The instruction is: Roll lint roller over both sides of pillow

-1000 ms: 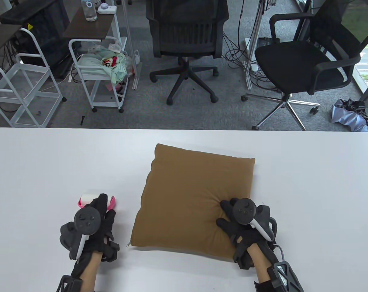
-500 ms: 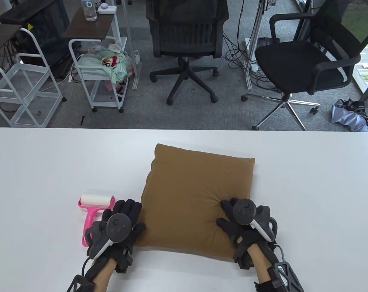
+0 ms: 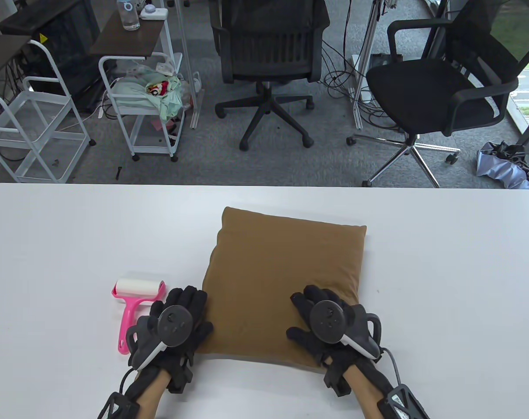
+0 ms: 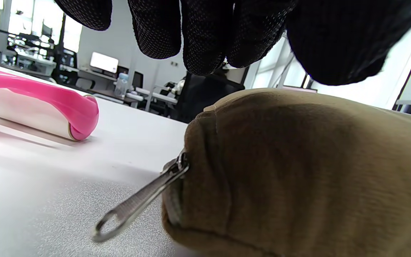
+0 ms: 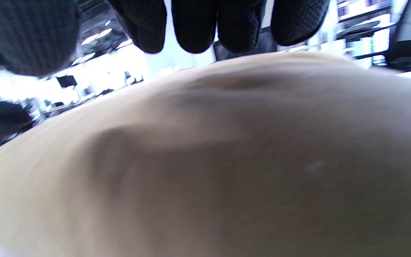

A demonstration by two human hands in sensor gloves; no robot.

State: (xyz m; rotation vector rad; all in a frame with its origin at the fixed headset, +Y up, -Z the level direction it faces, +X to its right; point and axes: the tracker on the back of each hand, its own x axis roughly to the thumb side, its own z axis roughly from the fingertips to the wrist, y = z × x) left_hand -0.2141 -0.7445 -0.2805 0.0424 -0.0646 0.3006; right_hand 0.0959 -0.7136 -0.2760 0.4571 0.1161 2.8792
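Note:
A brown square pillow [image 3: 281,266] lies flat on the white table [image 3: 63,240]. A pink lint roller [image 3: 139,289] with a white roll lies on the table just left of the pillow, handle toward me. My left hand [image 3: 190,303] is open over the pillow's near-left corner. In the left wrist view its fingers [image 4: 205,35] hang just above the pillow [image 4: 298,167], beside the metal zipper pull [image 4: 137,200]; the lint roller [image 4: 48,103] lies off to the left. My right hand [image 3: 312,305] is open over the pillow's near-right part. In the right wrist view its fingers [image 5: 194,25] hang above the pillow [image 5: 227,160].
Two black office chairs [image 3: 268,56] [image 3: 439,87] stand on the floor beyond the table's far edge. White wire carts [image 3: 142,109] stand at the far left. Bare table surface lies to the left, right and behind the pillow.
My left hand let go of the lint roller on the table and moved right to the pillow's near-left corner. My right hand stopped pressing the pillow and shifted left; the dent has gone.

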